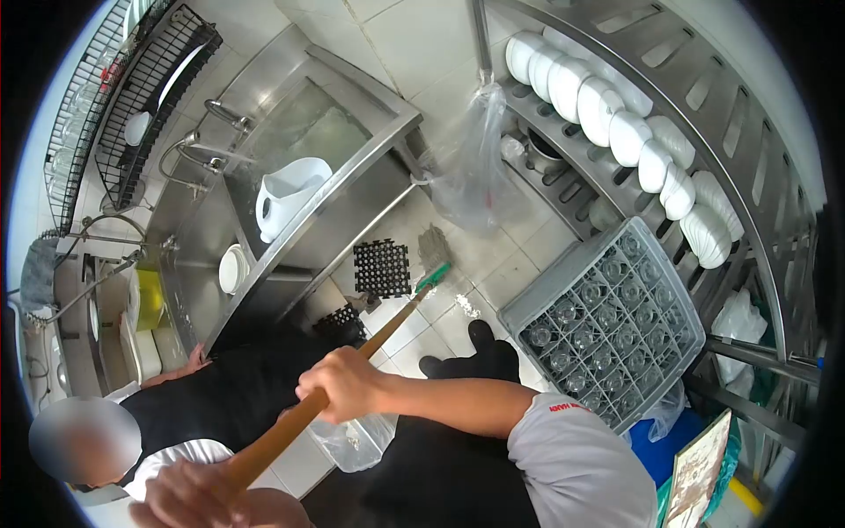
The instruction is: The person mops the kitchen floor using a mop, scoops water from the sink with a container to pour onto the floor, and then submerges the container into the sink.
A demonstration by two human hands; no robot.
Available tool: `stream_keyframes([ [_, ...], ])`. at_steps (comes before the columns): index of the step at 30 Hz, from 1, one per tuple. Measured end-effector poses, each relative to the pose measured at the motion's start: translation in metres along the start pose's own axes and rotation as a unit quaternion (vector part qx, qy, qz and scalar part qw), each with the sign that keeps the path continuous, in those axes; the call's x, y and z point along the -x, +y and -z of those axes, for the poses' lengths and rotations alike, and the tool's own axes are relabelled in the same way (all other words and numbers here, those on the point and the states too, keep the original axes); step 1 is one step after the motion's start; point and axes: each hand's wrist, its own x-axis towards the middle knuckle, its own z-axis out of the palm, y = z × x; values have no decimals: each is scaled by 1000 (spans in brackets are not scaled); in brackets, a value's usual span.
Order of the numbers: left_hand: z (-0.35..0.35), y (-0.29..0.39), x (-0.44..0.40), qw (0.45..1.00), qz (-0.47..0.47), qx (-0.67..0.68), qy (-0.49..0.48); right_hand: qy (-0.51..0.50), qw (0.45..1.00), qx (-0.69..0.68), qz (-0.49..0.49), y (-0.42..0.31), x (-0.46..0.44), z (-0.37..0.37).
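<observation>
The right grip (343,387), a bare hand below a white sleeve with red letters, is clamped around a long brown wooden stick with a green head (392,326). The left grip (194,495), also bare, is somewhat blurred, but its fingers appear closed around the upper end of this same stick. The stick goes slantwise down to the floor of pale tiles (537,238), where its green head lies. Just beyond the head there is a greyish patch; I cannot tell if it is strands or wet dirt. Some white bits (466,306) are scattered near the head, on its right. Just to the left of the head lies a black rubber mat with round holes (383,268).

At the left, another person in a black apron (220,392) has one hand at the edge of a stainless steel desk with sinks (374,132). On this desk is a white plastic jug (290,198). To the right stands a grey plastic crate (515,317) with clear drinking glasses (607,317) in its compartments, near a metal shelf (528,106) carrying a row of white dishes (607,114).
</observation>
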Motion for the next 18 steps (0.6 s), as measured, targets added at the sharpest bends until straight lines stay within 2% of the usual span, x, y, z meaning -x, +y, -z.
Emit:
stream_keyframes([
  [2, -1, -27, -8, 996, 26, 78, -30, 48, 998, 40, -4, 14, 3, 0],
  [7, -7, -29, -46, 995, -1, 80, -59, 127, 991, 31, 24, 3, -16, 14],
  [8, 27, -55, -50, 946, -61, 233, -215, 184, 982, 19, 29, 15, -17, 17],
  [9, 42, -83, -35, 954, -13, 97, -283, 242, 970, 7, 37, 38, -14, 19],
  [10, 62, -110, -17, 931, 13, -48, -361, 244, 969, 37, -11, 86, 6, 23],
  [11, 47, -126, 4, 941, 69, -179, -279, 241, 966, 66, -59, 134, 27, 27],
  [12, 31, -143, 24, 923, 143, -293, -206, 176, 961, 140, -159, 189, 56, 40],
  [13, 4, -179, 18, 980, 122, -104, -119, 157, 967, 141, -141, 197, 38, 52],
  [14, -13, -205, 5, 991, 95, 95, -24, 134, 972, 147, -123, 202, 18, 65],
  [15, -4, -193, -1, 989, 130, 64, 12, 93, 979, 128, -129, 183, 25, 49],
  [17, 11, -150, -25, 996, 92, 11, 13, 148, 985, 91, -4, 120, -10, 56],
  [18, 21, -119, -37, 997, 75, -10, -13, 154, 986, 67, 1, 85, -25, 60],
])
